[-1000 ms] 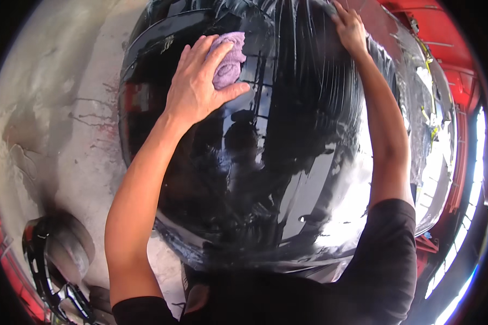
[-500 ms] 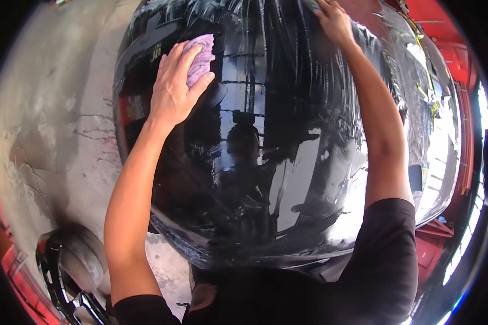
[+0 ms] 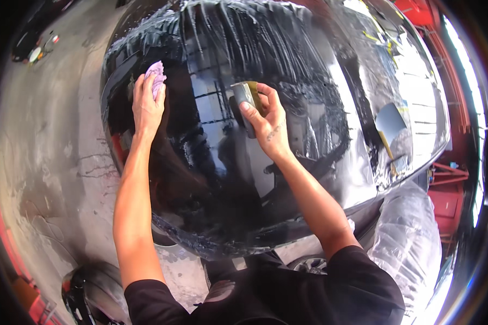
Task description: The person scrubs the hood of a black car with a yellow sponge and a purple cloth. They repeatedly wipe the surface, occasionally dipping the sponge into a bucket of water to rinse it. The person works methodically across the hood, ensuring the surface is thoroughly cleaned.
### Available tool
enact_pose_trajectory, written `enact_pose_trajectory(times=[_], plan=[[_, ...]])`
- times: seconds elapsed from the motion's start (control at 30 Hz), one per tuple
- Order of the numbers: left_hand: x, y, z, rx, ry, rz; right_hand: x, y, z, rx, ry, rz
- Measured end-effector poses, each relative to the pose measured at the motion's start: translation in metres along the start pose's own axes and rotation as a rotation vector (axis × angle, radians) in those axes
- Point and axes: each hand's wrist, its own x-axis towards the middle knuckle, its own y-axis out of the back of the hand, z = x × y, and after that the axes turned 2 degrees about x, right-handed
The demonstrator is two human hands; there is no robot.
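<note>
A glossy black car panel (image 3: 173, 157) spreads in front of me, wet and covered with milky streaks toward its far side. My left hand (image 3: 146, 111) is closed round a crumpled purple cloth (image 3: 156, 77) at the panel's left part. Over the panel's middle, my right hand (image 3: 274, 127) grips a grey sanding block (image 3: 244, 95) between thumb and fingers. An olive-backed sheet, apparently sandpaper (image 3: 254, 88), stands against the block's side. The block is tilted up, and its contact with the panel cannot be made out.
Plastic masking film with yellow tape (image 3: 371, 38) covers the area right of the panel, where a grey sheet (image 3: 390, 123) lies. Clear plastic (image 3: 409, 227) drapes down at the right. A black car part (image 3: 97, 290) sits on the concrete floor (image 3: 54, 157) at lower left.
My right hand has come back from the panel's far edge to its middle, bringing the block into view. My left hand has shifted left and slightly nearer with the cloth. The view has moved too.
</note>
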Motion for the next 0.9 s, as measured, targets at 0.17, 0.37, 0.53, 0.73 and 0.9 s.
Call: enact_pose_trajectory(times=[0.17, 0.37, 0.53, 0.73, 0.9], plan=[[-0.057, 0.014, 0.123, -0.393, 0.145, -0.030, -0.019, -0.002, 0.020, 0.103, -0.021, 0.088], [-0.078, 0.028, 0.177, -0.994, 0.554, -0.232, -0.048, -0.016, 0.019, -0.107, 0.144, -0.115], [-0.082, 0.035, 0.187, -1.160, 0.661, -0.259, -0.069, -0.004, 0.005, -0.258, 0.241, -0.214], [-0.091, 0.039, 0.207, -1.142, 0.789, -0.390, -0.078, 0.019, 0.017, -0.213, 0.184, -0.153], [-0.098, 0.042, 0.210, -1.157, 0.730, -0.378, -0.081, 0.014, 0.003, -0.134, 0.063, -0.166]])
